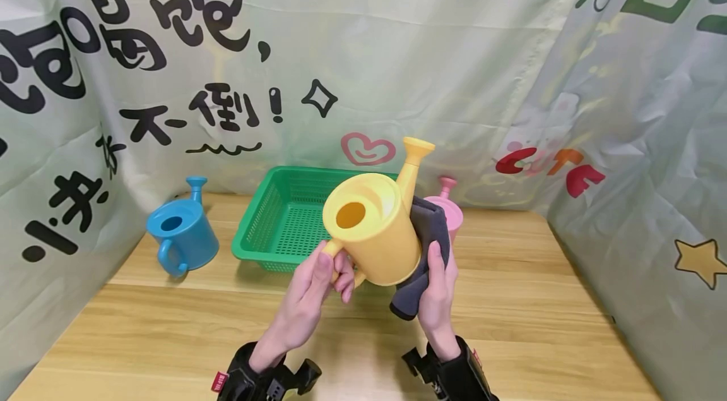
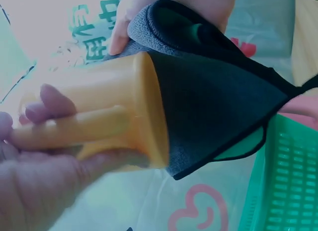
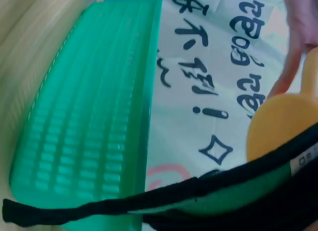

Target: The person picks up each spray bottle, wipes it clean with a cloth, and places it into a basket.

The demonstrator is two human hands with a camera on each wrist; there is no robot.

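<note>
A yellow watering can [image 1: 369, 224] is held up in front of the green basket, tilted so its top opening faces the head camera. My left hand [image 1: 312, 287] grips its handle, fingers curled round it, which the left wrist view also shows. A dark grey cloth [image 1: 428, 230] with black edging lies against the can's base and side. My right hand [image 1: 438, 290] holds this cloth against the can, thumb on the near side; its other fingers are mostly hidden. In the right wrist view the cloth's black edge [image 3: 198, 184] crosses below the yellow can [image 3: 276, 124].
A green perforated basket [image 1: 250, 240] stands at the back of the wooden table [image 1: 511, 300]. To its left is a blue watering can [image 1: 190, 237]. A pink watering can [image 1: 451, 211] stands to the right, partly behind the cloth. Printed fabric [image 1: 454, 72] hangs around the table.
</note>
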